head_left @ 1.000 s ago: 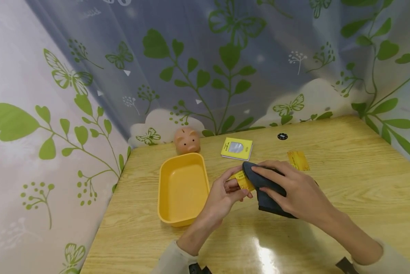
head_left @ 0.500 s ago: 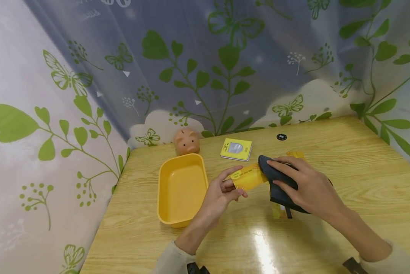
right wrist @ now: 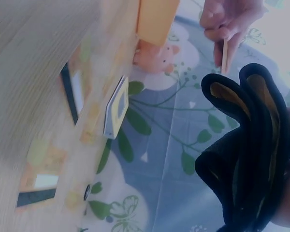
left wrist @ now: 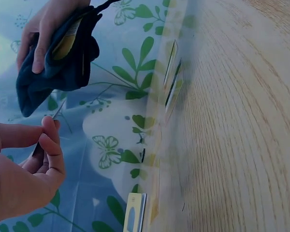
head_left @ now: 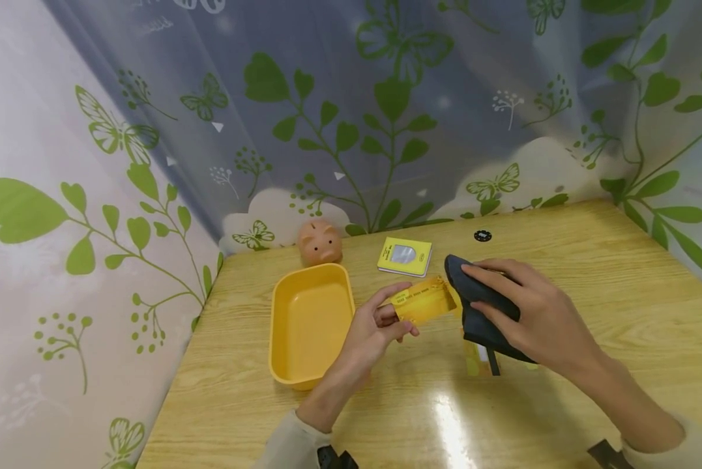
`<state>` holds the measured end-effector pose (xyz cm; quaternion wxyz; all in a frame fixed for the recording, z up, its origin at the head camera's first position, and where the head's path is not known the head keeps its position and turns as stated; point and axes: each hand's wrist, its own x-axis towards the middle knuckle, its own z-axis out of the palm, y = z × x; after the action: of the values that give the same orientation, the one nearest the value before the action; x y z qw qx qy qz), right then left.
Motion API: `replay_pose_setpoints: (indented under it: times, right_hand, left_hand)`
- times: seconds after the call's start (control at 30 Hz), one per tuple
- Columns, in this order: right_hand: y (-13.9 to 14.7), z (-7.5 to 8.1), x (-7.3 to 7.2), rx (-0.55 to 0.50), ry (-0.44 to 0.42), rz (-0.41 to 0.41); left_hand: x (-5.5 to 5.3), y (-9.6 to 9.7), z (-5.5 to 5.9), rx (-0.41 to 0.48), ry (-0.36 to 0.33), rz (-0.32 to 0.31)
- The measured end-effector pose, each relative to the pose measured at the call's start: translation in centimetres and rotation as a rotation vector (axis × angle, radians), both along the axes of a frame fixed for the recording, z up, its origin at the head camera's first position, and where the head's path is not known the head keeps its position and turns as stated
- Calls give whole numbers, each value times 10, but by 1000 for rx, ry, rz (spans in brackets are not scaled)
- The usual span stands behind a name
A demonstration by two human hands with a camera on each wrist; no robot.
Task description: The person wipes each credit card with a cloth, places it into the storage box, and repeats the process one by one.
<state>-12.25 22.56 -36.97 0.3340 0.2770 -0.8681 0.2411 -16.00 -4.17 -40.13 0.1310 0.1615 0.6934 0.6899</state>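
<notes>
My left hand (head_left: 371, 332) pinches a yellow bank card (head_left: 422, 301) by its left end between thumb and fingers. In the left wrist view the card (left wrist: 60, 109) appears edge-on, apart from the wallet. My right hand (head_left: 547, 322) grips a dark blue cloth wallet (head_left: 485, 299), thumb on one side and fingers over the other. Its folded compartments (right wrist: 232, 99) gape in the right wrist view, with a tan lining showing. Below the wallet, a card with a black stripe (head_left: 481, 360) lies on the table, partly covered from the head view.
A yellow tray (head_left: 312, 326) stands at the left, with a pink piggy bank (head_left: 320, 242) behind it. Toward the back lie a yellow booklet (head_left: 405, 256) and a black chip (head_left: 482, 236). Another striped card (right wrist: 41, 179) rests on the wooden table (head_left: 227, 391).
The card has slid out of the wallet, from mostly inside to fully in view. The wallet and right hand have shifted right and slightly up, now covering the rear card and exposing the striped one.
</notes>
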Motion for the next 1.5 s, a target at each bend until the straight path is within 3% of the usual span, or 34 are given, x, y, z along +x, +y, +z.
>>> replay_pose_setpoints:
  times: [0.33, 0.6, 1.5]
  right_hand:
    - [-31, -6, 3, 4, -11, 111]
    - [-44, -13, 3, 50, -25, 148]
    - [-18, -20, 2, 73, -22, -11]
  left_hand:
    - [-1, 2, 0, 13, 8, -7]
    - [0, 5, 2, -13, 54, -12]
    - [6, -11, 1, -2, 50, -8]
